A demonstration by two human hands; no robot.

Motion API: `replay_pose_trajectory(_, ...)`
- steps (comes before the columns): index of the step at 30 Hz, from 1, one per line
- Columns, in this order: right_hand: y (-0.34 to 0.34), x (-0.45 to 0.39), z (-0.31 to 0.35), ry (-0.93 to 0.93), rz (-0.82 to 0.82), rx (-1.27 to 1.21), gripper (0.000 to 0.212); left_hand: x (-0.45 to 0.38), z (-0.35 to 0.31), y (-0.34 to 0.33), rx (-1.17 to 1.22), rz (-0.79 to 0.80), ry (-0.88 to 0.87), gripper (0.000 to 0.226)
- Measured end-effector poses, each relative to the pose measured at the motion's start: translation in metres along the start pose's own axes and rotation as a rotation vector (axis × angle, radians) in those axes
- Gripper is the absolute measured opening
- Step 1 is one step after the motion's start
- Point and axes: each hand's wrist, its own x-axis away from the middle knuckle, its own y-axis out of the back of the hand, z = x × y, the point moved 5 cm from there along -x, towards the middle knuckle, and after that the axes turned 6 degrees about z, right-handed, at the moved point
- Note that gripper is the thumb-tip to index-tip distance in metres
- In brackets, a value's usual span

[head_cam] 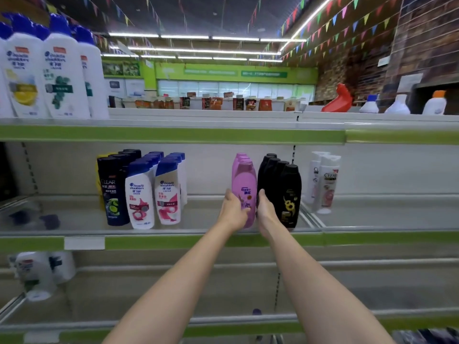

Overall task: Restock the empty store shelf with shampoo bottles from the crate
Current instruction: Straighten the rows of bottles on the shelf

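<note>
I hold the front pink bottle (244, 187) on the shelf (173, 240) with both hands, left hand (233, 211) and right hand (265, 209) curled around it; rows stand left of it, gaps remain.

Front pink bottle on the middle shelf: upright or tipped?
Upright: the front pink bottle stands cap-up on the middle shelf, in line with its row, left hand gripping its side.

Three pink bottles (244, 184), four black bottles (289, 192).
</note>
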Motion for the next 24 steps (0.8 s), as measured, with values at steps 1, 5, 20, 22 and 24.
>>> replay_pose_trajectory(1,0.000,-0.005,-0.001,-0.009,-0.007,-0.024,0.052,-0.004,0.000,-0.001,0.019,0.001,0.000,0.062)
replay_pose_trajectory(5,-0.005,-0.021,-0.001,-0.010,-0.002,-0.085,0.049,-0.017,0.002,-0.004,0.036,-0.001,-0.005,0.068)
replay_pose_trajectory(20,-0.011,-0.066,-0.004,0.004,0.009,-0.028,0.048,-0.039,0.015,0.005,0.182,0.032,-0.070,0.058)
replay_pose_trajectory(22,-0.012,-0.071,-0.007,-0.014,0.003,-0.059,0.050,-0.041,0.017,0.005,0.228,0.054,-0.075,0.064)
replay_pose_trajectory(24,-0.012,-0.076,-0.009,-0.027,0.010,-0.114,0.053,-0.043,0.018,0.006,0.267,0.077,-0.085,0.067)
